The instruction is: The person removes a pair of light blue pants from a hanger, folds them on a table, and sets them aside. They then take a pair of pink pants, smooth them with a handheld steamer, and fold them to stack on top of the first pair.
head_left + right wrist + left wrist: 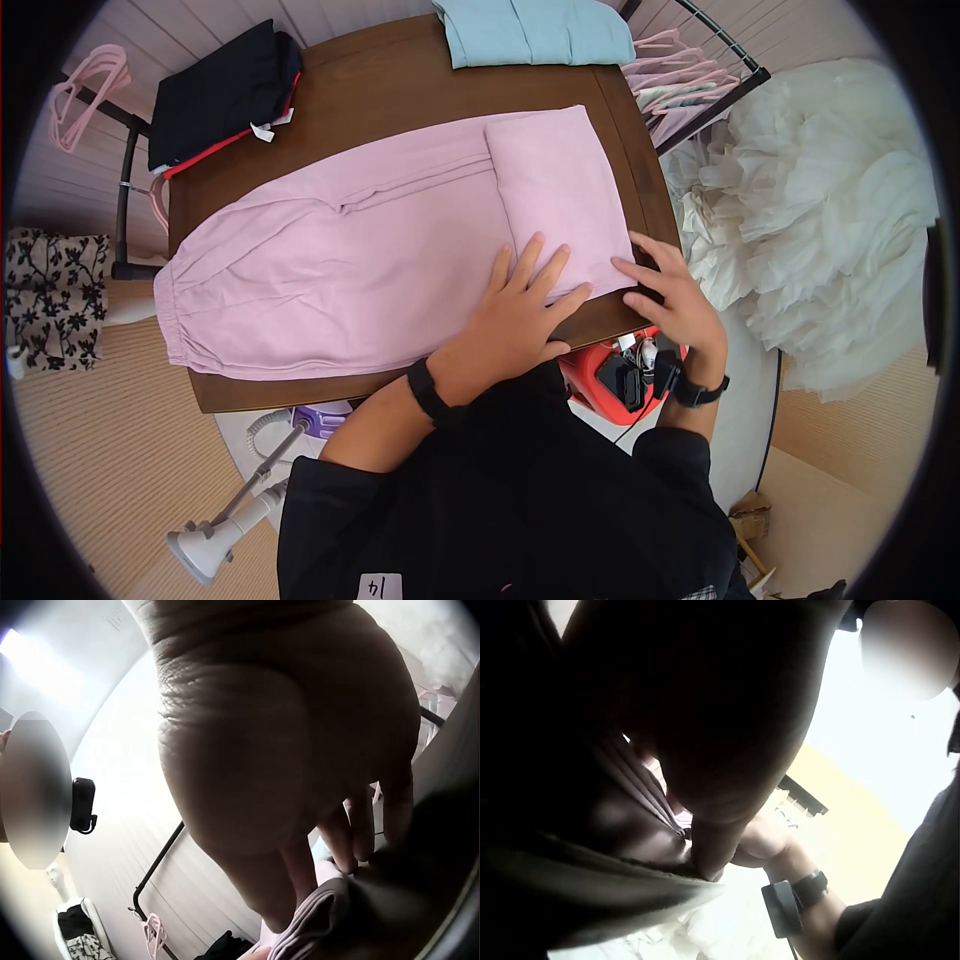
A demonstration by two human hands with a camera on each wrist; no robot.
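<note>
A pair of light pink trousers (400, 250) lies lengthwise on the dark wooden table, its gathered elastic waistband toward the left. At the right end the legs are folded back over themselves into a flat panel. My left hand (520, 310) rests on the cloth with spread fingers, across the near end of that fold's edge. My right hand (680, 300) is at the near right corner, fingertips right at the folded side edge. In the right wrist view, the thumb of the right hand (277, 787) is beside the stacked pink layers (315, 919). The left wrist view is mostly dark.
Folded black garments (225, 95) lie at the table's back left, a folded light blue garment (540, 32) at the back. Racks with pink hangers (95, 85) stand either side. White tulle (820, 220) fills the right. Below the near edge are a red container (600, 385) and a steamer (205, 550).
</note>
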